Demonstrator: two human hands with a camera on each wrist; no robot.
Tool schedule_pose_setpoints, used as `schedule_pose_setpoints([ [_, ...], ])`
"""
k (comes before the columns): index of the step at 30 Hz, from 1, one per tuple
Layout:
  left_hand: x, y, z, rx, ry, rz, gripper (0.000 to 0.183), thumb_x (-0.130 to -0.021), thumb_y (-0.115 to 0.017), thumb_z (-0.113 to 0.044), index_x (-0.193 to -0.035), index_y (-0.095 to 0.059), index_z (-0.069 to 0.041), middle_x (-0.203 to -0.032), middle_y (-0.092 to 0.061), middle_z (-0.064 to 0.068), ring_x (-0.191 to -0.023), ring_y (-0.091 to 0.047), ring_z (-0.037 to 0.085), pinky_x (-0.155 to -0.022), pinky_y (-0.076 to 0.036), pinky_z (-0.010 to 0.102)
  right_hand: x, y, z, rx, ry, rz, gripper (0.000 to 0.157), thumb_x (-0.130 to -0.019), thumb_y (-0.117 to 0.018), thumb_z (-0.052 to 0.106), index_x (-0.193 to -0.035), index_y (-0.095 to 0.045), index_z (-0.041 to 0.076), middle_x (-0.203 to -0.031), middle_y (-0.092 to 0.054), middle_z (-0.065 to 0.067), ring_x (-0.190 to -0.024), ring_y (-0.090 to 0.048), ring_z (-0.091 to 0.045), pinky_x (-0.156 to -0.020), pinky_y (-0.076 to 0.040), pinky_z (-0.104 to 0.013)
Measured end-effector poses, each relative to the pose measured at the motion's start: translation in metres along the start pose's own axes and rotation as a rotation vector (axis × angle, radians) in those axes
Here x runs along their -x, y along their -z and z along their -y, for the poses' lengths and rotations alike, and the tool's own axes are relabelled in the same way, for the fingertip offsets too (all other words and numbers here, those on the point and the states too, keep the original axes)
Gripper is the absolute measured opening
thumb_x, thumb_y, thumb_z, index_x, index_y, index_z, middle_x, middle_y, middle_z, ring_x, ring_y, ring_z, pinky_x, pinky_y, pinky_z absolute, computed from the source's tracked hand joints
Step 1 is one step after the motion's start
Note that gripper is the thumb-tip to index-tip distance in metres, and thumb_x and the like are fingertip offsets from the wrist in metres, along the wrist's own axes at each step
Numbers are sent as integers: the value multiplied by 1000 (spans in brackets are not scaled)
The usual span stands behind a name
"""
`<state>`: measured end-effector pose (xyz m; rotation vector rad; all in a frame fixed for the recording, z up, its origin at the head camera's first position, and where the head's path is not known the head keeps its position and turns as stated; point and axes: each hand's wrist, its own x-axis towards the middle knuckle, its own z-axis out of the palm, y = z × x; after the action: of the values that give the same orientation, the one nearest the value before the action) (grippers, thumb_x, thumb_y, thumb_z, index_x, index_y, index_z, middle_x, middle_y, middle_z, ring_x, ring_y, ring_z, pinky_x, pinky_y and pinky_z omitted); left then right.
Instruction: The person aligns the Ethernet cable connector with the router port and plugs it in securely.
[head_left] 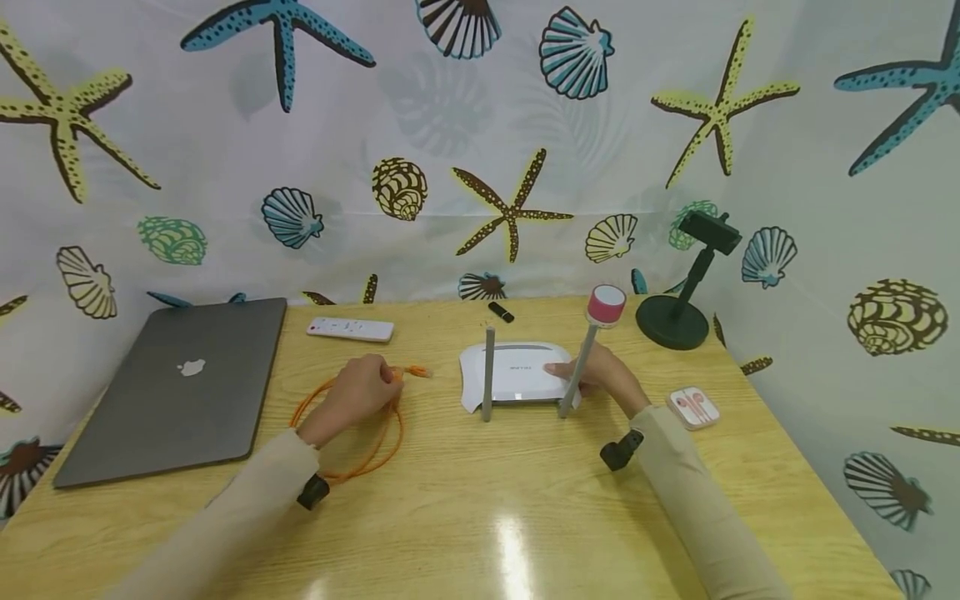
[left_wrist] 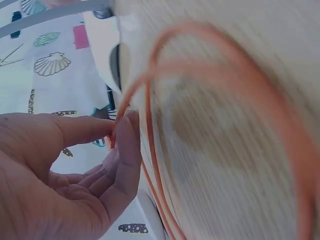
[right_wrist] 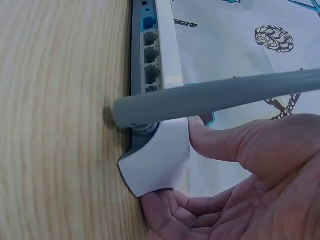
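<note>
A looped orange network cable (head_left: 367, 462) lies on the wooden table, left of centre. My left hand (head_left: 362, 390) pinches it between thumb and fingers, and the left wrist view shows the pinched cable (left_wrist: 131, 92) curving away from the fingertips. To the right stands a white router (head_left: 517, 373) with two grey antennas raised. My right hand (head_left: 600, 375) grips its right end, thumb on top and fingers curled at the edge. In the right wrist view the router's row of ports (right_wrist: 151, 55) faces the camera, beside an antenna (right_wrist: 215, 100).
A closed grey laptop (head_left: 187, 392) lies at left. Behind are a white power strip (head_left: 350, 329), a black USB stick (head_left: 501, 312) and a pink-and-white roll (head_left: 606, 305). A black stand (head_left: 675, 321) and boxed earphones (head_left: 693, 407) are at right. A patterned curtain (head_left: 450, 125) hangs behind.
</note>
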<state>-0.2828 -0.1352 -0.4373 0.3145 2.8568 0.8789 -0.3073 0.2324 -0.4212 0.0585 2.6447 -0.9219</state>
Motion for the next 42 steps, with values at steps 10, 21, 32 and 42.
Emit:
schedule_pose_setpoints([
  [10, 4, 1, -4, 397, 64, 175, 36, -98, -61, -22, -121, -59, 7, -86, -73, 17, -60, -66, 16, -60, -59, 35, 8, 8, 16, 24, -143, 21, 44, -89, -72, 39, -69, -54, 4, -65, -41, -1, -65, -43, -16, -60, -41, -27],
  [21, 7, -15, 5, 660, 97, 319, 48, -99, -57, -40, -128, -60, -1, -105, -69, 15, -82, -68, 16, -72, -60, 33, -16, 10, -8, -66, -90, 103, 51, -93, -65, 43, -105, -63, -6, -110, -68, -20, -91, -69, -20, -84, -59, -34],
  [32, 15, -23, 2, 803, 114, 354, 41, -99, -60, -26, -122, -58, 8, -97, -71, 13, -82, -71, 18, -68, -59, 28, -21, 10, -11, -155, -156, 164, 46, -91, -67, 46, -99, -61, 1, -98, -65, -9, -83, -64, -15, -82, -59, -31],
  [42, 32, -34, -9, 786, 98, 446, 36, -97, -62, -24, -116, -61, 7, -99, -72, 14, -83, -73, 17, -69, -60, 29, -23, 8, -14, -189, -165, 171, 52, -89, -68, 48, -106, -61, 0, -100, -66, -10, -85, -65, -17, -83, -59, -33],
])
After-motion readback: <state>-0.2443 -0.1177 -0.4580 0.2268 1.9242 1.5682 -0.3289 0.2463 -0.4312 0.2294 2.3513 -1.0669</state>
